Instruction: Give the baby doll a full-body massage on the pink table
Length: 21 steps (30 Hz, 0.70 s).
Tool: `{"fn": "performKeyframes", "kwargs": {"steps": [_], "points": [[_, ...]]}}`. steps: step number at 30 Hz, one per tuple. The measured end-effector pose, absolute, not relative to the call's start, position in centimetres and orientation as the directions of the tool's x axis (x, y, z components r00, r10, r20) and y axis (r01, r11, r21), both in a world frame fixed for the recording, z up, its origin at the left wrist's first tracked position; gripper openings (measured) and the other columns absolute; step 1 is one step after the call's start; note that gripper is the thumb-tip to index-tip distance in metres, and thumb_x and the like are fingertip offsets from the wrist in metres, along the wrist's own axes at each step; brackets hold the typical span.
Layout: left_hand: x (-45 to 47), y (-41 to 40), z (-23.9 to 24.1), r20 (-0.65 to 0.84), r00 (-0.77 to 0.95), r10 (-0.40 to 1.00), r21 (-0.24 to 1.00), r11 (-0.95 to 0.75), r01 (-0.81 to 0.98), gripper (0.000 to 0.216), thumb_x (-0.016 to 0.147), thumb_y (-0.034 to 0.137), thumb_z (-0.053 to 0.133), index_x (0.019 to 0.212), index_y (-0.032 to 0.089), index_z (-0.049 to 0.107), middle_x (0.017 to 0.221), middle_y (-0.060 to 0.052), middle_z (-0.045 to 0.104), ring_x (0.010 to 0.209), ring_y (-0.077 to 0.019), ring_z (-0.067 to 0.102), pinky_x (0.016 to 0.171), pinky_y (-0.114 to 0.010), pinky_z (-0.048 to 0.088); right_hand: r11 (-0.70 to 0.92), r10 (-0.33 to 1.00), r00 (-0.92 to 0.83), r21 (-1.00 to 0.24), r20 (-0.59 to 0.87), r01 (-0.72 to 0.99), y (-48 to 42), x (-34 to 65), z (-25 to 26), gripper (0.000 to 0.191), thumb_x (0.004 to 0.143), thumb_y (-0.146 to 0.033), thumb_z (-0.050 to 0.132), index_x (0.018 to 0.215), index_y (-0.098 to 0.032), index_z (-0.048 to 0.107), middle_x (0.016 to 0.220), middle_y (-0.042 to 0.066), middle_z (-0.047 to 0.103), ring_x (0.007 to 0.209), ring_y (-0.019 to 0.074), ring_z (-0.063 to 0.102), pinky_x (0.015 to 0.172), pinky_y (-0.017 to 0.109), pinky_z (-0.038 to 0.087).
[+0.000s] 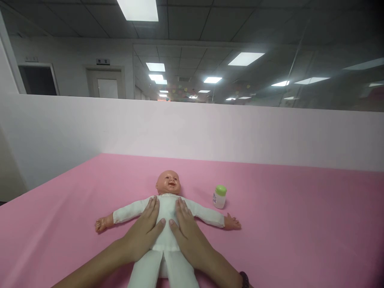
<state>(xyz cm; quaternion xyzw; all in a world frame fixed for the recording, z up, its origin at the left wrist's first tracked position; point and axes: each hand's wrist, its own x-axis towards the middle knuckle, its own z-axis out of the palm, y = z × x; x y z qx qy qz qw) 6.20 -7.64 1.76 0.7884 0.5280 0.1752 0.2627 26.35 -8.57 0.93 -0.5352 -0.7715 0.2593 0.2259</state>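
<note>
A baby doll (167, 203) in a white cloth suit lies on its back on the pink table (300, 224), arms spread, head toward the far wall. My left hand (144, 232) rests flat on the left side of its torso, fingers spread. My right hand (189, 234) lies flat on the right side of the torso, thumb nearly meeting the left thumb at the belly. Neither hand grips anything. The doll's legs run off the bottom edge between my forearms.
A small white bottle with a green cap (220, 196) stands upright just right of the doll's shoulder. A pale partition wall (210, 132) closes the table's far side, with glass above it. The table's left edge (51, 180) drops off diagonally.
</note>
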Motion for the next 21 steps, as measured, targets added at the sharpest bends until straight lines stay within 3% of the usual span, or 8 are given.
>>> {"fn": "performKeyframes", "kwargs": {"steps": [3, 5, 9, 11, 13, 15, 18, 21], "points": [[6.3, -7.8, 1.9, -0.013, 0.332, 0.943, 0.573, -0.265, 0.775, 0.089, 0.096, 0.068, 0.019, 0.156, 0.006, 0.001, 0.162, -0.011, -0.009, 0.151, -0.0273, -0.004, 0.123, -0.050, 0.011, 0.246, 0.961, -0.271, -0.631, 0.058, 0.736, -8.6, 26.3, 0.9, 0.080, 0.100, -0.060, 0.020, 0.156, -0.007, 0.000, 0.162, 0.006, -0.010, 0.152, 0.0235, -0.005, 0.125, 0.048, 0.007], [6.4, -7.8, 2.1, 0.034, 0.310, 0.950, 0.507, -0.283, 0.814, 0.086, 0.097, 0.065, 0.018, 0.156, 0.003, 0.009, 0.162, -0.015, 0.002, 0.151, -0.0287, 0.007, 0.123, -0.050, 0.018, 0.214, 0.973, -0.220, -0.597, 0.065, 0.773, -8.7, 26.2, 1.0, 0.082, 0.100, -0.059, 0.022, 0.156, -0.002, 0.006, 0.162, 0.010, -0.005, 0.152, 0.0275, -0.002, 0.125, 0.050, 0.012], [6.2, -7.5, 2.6, 0.177, 0.299, 0.938, 0.290, -0.340, 0.895, 0.067, 0.101, 0.048, 0.020, 0.143, 0.002, 0.046, 0.147, -0.022, 0.047, 0.135, -0.0340, 0.049, 0.112, -0.053, 0.041, 0.200, 0.976, -0.141, -0.425, 0.167, 0.883, -9.0, 26.0, 1.6, 0.078, 0.099, -0.052, 0.033, 0.149, 0.007, 0.030, 0.156, 0.024, 0.025, 0.147, 0.0365, 0.022, 0.121, 0.053, 0.026], [5.9, -7.2, 2.7, 0.242, 0.314, 0.918, 0.245, -0.371, 0.896, 0.061, 0.102, 0.042, 0.021, 0.136, 0.006, 0.056, 0.140, -0.019, 0.056, 0.128, -0.0327, 0.056, 0.109, -0.052, 0.045, 0.235, 0.951, -0.144, -0.336, 0.275, 0.912, -9.0, 26.0, 1.7, 0.072, 0.099, -0.047, 0.035, 0.144, 0.008, 0.041, 0.149, 0.027, 0.039, 0.142, 0.0386, 0.035, 0.117, 0.054, 0.034], [5.6, -6.9, 2.6, 0.306, 0.364, 0.880, 0.269, -0.447, 0.853, 0.057, 0.102, 0.039, 0.021, 0.142, 0.010, 0.050, 0.149, -0.015, 0.048, 0.137, -0.0289, 0.047, 0.115, -0.049, 0.039, 0.316, 0.901, -0.193, -0.282, 0.389, 0.906, -8.9, 26.1, 1.7, 0.065, 0.100, -0.041, 0.033, 0.141, 0.007, 0.046, 0.144, 0.027, 0.045, 0.138, 0.0376, 0.042, 0.113, 0.053, 0.040], [5.3, -6.9, 2.4, 0.329, 0.420, 0.846, 0.346, -0.522, 0.780, 0.057, 0.103, 0.041, 0.022, 0.152, 0.015, 0.035, 0.160, -0.009, 0.030, 0.148, -0.0244, 0.029, 0.122, -0.045, 0.028, 0.457, 0.831, -0.315, -0.242, 0.458, 0.856, -8.8, 26.2, 1.8, 0.059, 0.101, -0.036, 0.030, 0.142, 0.004, 0.046, 0.146, 0.025, 0.045, 0.138, 0.0346, 0.043, 0.113, 0.051, 0.042], [5.1, -7.3, 2.3, 0.258, 0.502, 0.826, 0.480, -0.560, 0.675, 0.061, 0.103, 0.049, 0.027, 0.157, 0.022, 0.018, 0.165, -0.003, 0.012, 0.152, -0.0222, 0.014, 0.124, -0.043, 0.019, 0.653, 0.730, -0.528, -0.215, 0.434, 0.726, -8.9, 26.5, 2.2, 0.056, 0.103, -0.032, 0.029, 0.148, -0.001, 0.040, 0.153, 0.018, 0.036, 0.145, 0.0293, 0.033, 0.119, 0.049, 0.034], [5.1, -7.8, 2.5, 0.175, 0.590, 0.788, 0.534, -0.579, 0.616, 0.067, 0.102, 0.053, 0.030, 0.158, 0.025, 0.007, 0.164, -0.001, 0.002, 0.152, -0.0243, 0.008, 0.124, -0.045, 0.016, 0.687, 0.724, -0.591, -0.305, 0.355, 0.659, -8.9, 26.9, 2.5, 0.057, 0.103, -0.035, 0.032, 0.152, -0.007, 0.033, 0.157, 0.013, 0.028, 0.148, 0.0262, 0.026, 0.122, 0.047, 0.028]]}}
